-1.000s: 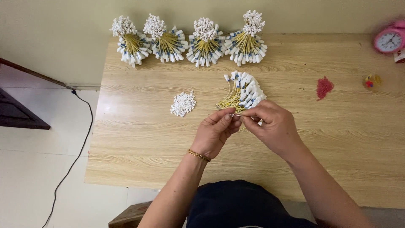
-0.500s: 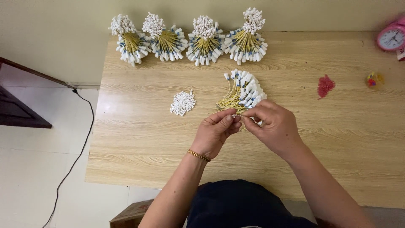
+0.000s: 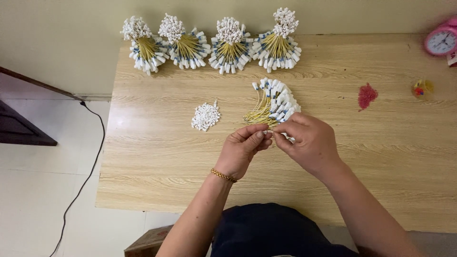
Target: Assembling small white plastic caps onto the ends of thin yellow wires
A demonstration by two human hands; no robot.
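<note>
left hand (image 3: 243,151): ours, grip pinched shut on the gathered yellow ends of the wire fan (image 3: 272,105); thumb and fingertips meet just under the fan. Gold bracelet (image 3: 223,175) on that wrist.
right hand (image 3: 309,140): ours, grip closed too, fingertips pressed against the same pinch point from the other side, touching the left fingertips. Lower white tips of the fan sit partly behind its knuckles.
wire fan: thin yellow wires with white-and-blue ends, spread upward and to the right from the pinch, lying low over the worktop (image 3: 190,166) near its middle. We cannot tell if it rests on the wood or is lifted slightly.
white pile (image 3: 205,116): small heap of loose white pieces, left of the hands, apart from them.
bundles (image 3: 232,45): four finished ones in a row along the far edge, white tufts up, well apart from the hands.
red scrap (image 3: 367,95): right of the fan, alone.
clock (image 3: 441,41): pink, far right corner.
cable (image 3: 85,162): black, on the floor left of the worktop.
</note>
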